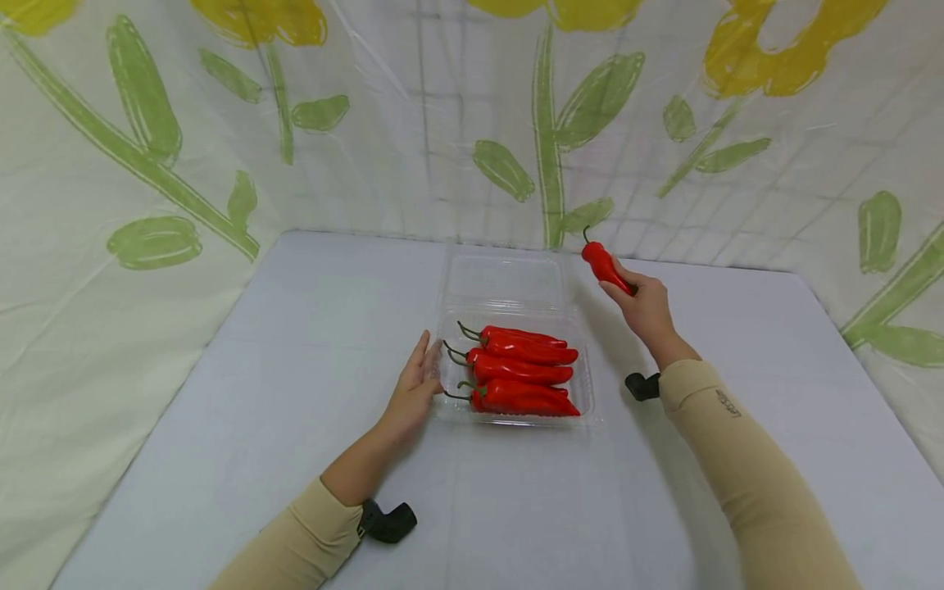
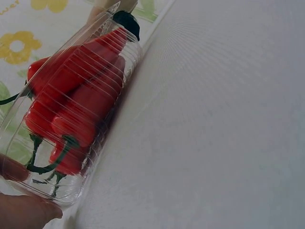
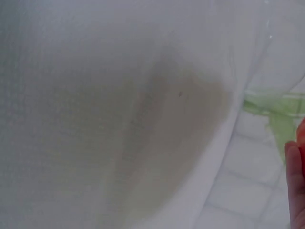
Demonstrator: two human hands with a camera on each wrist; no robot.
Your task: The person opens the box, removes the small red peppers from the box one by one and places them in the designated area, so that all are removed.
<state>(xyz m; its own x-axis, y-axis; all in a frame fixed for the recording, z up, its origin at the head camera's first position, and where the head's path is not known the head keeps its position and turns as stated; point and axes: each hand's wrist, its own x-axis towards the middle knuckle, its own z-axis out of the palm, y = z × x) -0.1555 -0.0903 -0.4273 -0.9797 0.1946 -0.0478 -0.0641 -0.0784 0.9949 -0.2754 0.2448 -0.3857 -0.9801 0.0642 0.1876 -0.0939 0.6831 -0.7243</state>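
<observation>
A clear plastic clamshell box [image 1: 587,393] with its lid [image 1: 505,279] folded back lies on the table. Several red peppers [image 1: 519,374] with green stems lie side by side in it, stems to the left. My left hand [image 1: 410,395] rests against the box's left side, fingers straight; in the left wrist view its thumb [image 2: 33,210] touches the box's corner. To the right of the lid, raised over the table, my right hand [image 1: 645,307] grips another red pepper [image 1: 601,264], stem up. The right wrist view shows only a finger [image 3: 294,176] and a sliver of that pepper.
A white cloth covers the table [image 1: 295,352]. Behind it hangs a pale curtain [image 1: 369,164] printed with yellow flowers and green leaves. Black wrist cameras [image 1: 391,523] stick out from both sleeves.
</observation>
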